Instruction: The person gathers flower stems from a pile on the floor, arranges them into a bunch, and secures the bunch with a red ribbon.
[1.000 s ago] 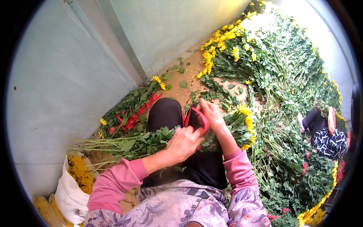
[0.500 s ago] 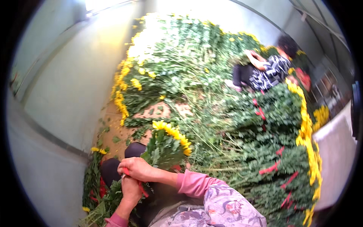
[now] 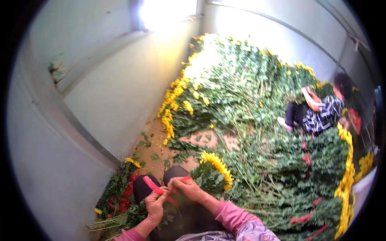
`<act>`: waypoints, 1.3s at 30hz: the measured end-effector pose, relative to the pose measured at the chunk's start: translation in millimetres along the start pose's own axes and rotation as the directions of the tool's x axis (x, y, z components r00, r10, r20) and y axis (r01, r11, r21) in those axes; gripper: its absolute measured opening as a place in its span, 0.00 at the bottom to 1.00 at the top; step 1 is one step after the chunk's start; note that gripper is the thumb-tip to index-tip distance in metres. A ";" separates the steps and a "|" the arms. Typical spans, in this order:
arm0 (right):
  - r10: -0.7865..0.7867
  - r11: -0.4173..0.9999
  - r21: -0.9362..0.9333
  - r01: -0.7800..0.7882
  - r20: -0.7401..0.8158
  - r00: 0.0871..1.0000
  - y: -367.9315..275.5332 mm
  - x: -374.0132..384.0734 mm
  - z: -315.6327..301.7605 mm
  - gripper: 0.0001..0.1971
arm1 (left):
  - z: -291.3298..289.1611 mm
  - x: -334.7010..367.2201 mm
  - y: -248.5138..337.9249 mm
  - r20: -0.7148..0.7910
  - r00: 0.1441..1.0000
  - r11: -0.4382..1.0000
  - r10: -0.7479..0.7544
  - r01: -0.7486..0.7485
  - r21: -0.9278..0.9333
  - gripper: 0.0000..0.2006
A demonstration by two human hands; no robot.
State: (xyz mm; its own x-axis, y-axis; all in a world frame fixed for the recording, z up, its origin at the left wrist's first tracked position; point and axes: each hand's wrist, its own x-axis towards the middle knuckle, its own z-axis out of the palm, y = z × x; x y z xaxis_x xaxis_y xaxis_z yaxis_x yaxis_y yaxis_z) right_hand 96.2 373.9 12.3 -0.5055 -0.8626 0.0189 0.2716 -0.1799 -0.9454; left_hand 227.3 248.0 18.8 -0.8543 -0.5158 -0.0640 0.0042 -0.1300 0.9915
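Note:
Across my dark-trousered knees lies a bunch of yellow chrysanthemums (image 3: 207, 176), blooms pointing away from me and stems toward my lap. Over the stems, my left hand (image 3: 155, 205) pinches a red ribbon (image 3: 151, 184), one end of which sticks up past the fingers. Close beside it, my right hand (image 3: 189, 190) is closed on another part of red ribbon, which shows at its knuckles. The fingertips of both hands nearly meet. Whether the ribbon is knotted there cannot be made out.
To my left, green stems and red ribbons (image 3: 128, 193) lie against the pale wall (image 3: 108, 116). Tied chrysanthemum bunches (image 3: 317, 176) are stacked on my right. Loose flowers (image 3: 241, 88) heap up ahead on the brown floor (image 3: 155, 138). A co-worker (image 3: 321, 108) sits at the far right.
My view has turned left, so the scene sits further right and lower. My hands have shifted from gripping one above the other to side by side, with the ribbon's end now sticking up.

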 end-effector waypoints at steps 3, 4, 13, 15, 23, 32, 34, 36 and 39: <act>-0.095 0.994 0.054 0.094 0.024 0.995 14.3 8.8 6.5 0.19 | -10.4 4.8 -0.4 0.077 0.989 0.990 -0.129 0.133 -0.046 0.07; -0.063 0.997 0.051 0.061 0.030 0.998 16.6 9.5 7.9 0.19 | -17.0 7.4 -10.4 0.086 0.987 0.989 -0.139 0.143 -0.042 0.07; -0.061 0.998 0.004 0.061 -0.057 0.997 18.4 2.8 -4.4 0.19 | -17.8 43.3 -0.6 0.386 0.876 0.953 -0.289 0.302 0.026 0.10; -0.127 0.991 0.033 0.129 -0.046 0.991 20.1 9.2 4.6 0.20 | -28.3 44.0 13.1 0.427 0.837 0.936 -0.342 0.343 0.077 0.10; -0.366 0.735 -0.621 0.273 -0.024 0.930 -9.1 -14.9 28.3 0.16 | -15.3 28.8 19.6 0.183 0.896 0.897 -0.405 0.428 -0.111 0.12; -0.269 0.766 -0.549 0.334 0.198 0.943 12.9 -1.4 3.3 0.07 | -44.1 43.0 17.5 0.517 0.764 0.832 -0.386 0.530 -0.163 0.11; -0.250 0.803 -0.502 0.321 0.206 0.946 11.5 -0.8 2.0 0.07 | -44.4 42.2 21.8 0.477 0.761 0.841 -0.440 0.536 -0.078 0.11; -0.224 0.845 -0.445 0.295 0.205 0.953 4.0 -2.9 -0.9 0.07 | -42.0 41.4 22.6 0.485 0.792 0.902 -0.372 0.432 -0.014 0.10; -0.199 0.883 -0.377 0.282 0.244 0.949 -5.7 -3.0 -8.4 0.06 | -31.5 37.1 18.1 0.378 0.889 0.959 -0.258 0.284 -0.016 0.08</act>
State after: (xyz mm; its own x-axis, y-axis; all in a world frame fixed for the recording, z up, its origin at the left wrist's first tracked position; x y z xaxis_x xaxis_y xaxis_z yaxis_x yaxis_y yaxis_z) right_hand 89.3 381.4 14.9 -0.3337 -0.8984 0.2853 -0.2111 -0.2238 -0.9515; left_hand 212.0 199.9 30.8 -0.9573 -0.1051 -0.2695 -0.2307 -0.2845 0.9305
